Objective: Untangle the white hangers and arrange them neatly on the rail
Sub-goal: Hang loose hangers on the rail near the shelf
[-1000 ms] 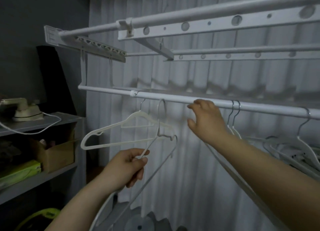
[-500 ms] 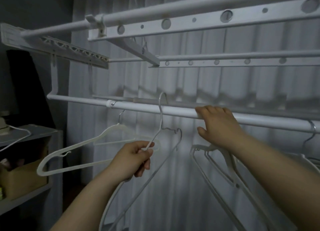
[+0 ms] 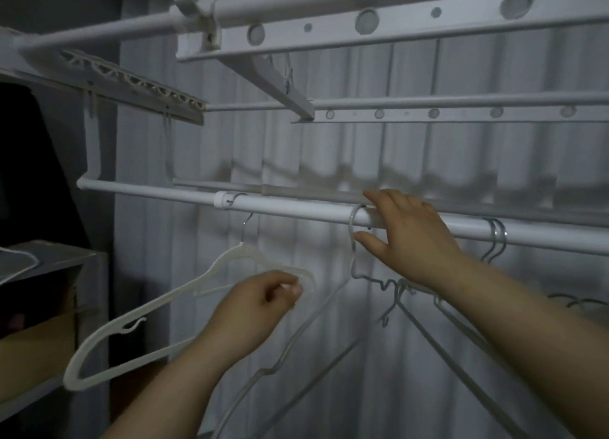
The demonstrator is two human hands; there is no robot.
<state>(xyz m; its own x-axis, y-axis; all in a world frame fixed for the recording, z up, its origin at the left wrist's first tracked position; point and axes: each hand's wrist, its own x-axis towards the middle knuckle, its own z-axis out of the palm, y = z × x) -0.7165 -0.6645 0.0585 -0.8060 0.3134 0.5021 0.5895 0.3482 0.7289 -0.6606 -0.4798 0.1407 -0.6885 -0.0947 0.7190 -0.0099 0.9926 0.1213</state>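
Observation:
The white rail (image 3: 296, 209) runs across the middle. A white plastic hanger (image 3: 211, 270) hangs from it at the left, tilted down to the left. My left hand (image 3: 260, 306) has its fingers curled at that hanger's right end and seems to pinch it. A thin wire hanger (image 3: 353, 267) has its hook over the rail, its arm sloping down left. My right hand (image 3: 408, 237) rests on the rail with straight fingers, thumb touching that hook. Below my right forearm, more wire hangers (image 3: 398, 290) hang tangled. Two hooks (image 3: 496, 237) sit on the rail further right.
Upper bars of the drying rack (image 3: 362, 21) run close overhead, with a slanted bracket (image 3: 280, 82). A pleated curtain (image 3: 428, 161) hangs behind. At the left, a grey shelf (image 3: 59, 257) carries a white cable, with a cardboard box (image 3: 36, 346) below it.
The wire hanger's hook went onto the rail beside my right hand. My left hand let go of its arm and moved to the plastic hanger's right end.

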